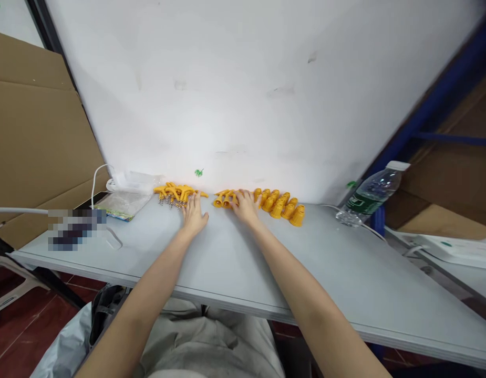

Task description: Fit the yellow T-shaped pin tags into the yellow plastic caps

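My left hand (194, 215) lies at the right edge of a pile of yellow curved pieces with ball chains (175, 192), its fingers stretched forward and its thumb held apart. Farther right, my right hand (246, 206) rests with spread fingers over a row of small yellow pieces with round open ends (226, 202), partly covering them. Whether any piece is gripped beneath its fingers is hard to see, but the fingers look apart. Just right of that hand stand several rows of yellow cup-shaped pieces (281, 203).
A clear water bottle (369, 195) with a green label stands on the right of the grey table (235, 262). Clear plastic bags (126, 197) and a white cable lie at the left, near a cardboard box (33, 136). A white panel (235, 94) rises behind.
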Available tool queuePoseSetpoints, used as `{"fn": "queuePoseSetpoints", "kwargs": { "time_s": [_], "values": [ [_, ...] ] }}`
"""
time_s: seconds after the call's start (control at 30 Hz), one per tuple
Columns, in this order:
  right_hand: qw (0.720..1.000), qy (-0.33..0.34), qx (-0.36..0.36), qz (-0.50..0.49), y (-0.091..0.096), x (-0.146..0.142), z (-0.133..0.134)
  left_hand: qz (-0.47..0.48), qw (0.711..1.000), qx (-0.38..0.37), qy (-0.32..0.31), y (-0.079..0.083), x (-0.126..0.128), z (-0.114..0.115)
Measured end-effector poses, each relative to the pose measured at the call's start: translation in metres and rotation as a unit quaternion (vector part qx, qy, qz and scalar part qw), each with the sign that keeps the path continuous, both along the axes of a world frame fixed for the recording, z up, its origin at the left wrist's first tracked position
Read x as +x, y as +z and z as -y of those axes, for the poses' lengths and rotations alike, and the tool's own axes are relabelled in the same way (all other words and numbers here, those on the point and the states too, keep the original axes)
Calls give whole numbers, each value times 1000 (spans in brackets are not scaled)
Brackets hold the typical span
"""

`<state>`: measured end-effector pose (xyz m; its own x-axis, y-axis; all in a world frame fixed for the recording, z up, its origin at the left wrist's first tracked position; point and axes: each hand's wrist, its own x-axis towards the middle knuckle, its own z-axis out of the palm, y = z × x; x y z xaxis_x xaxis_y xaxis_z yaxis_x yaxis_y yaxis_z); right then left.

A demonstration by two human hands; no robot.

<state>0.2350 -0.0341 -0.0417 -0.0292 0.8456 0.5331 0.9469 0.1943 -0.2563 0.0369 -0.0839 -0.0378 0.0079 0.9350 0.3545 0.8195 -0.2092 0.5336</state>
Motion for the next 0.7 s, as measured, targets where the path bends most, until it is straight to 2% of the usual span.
{"fn": "queuePoseSetpoints", "kwargs": {
  "time_s": [0.1,0.17,0.23,0.33,0.5,0.7],
  "values": [
    [997,-53,36,-50,7,36,10,-3,1000,0,-7,-1,1,0],
    [987,-113,72,-85,8,62,19,-6,1000,0,-12,-2,1,0],
    [970,-178,98,-136,6,84,28,-11,1000,3,-20,-4,1,0],
    [932,-267,91,-226,-3,107,38,-18,999,11,-27,-7,1,-1],
    [897,-335,3,-289,-16,119,38,-17,999,13,-31,-10,0,-3],
    [901,-346,-53,-258,-14,116,38,-16,999,13,-42,-12,0,-5]
  ]
}}
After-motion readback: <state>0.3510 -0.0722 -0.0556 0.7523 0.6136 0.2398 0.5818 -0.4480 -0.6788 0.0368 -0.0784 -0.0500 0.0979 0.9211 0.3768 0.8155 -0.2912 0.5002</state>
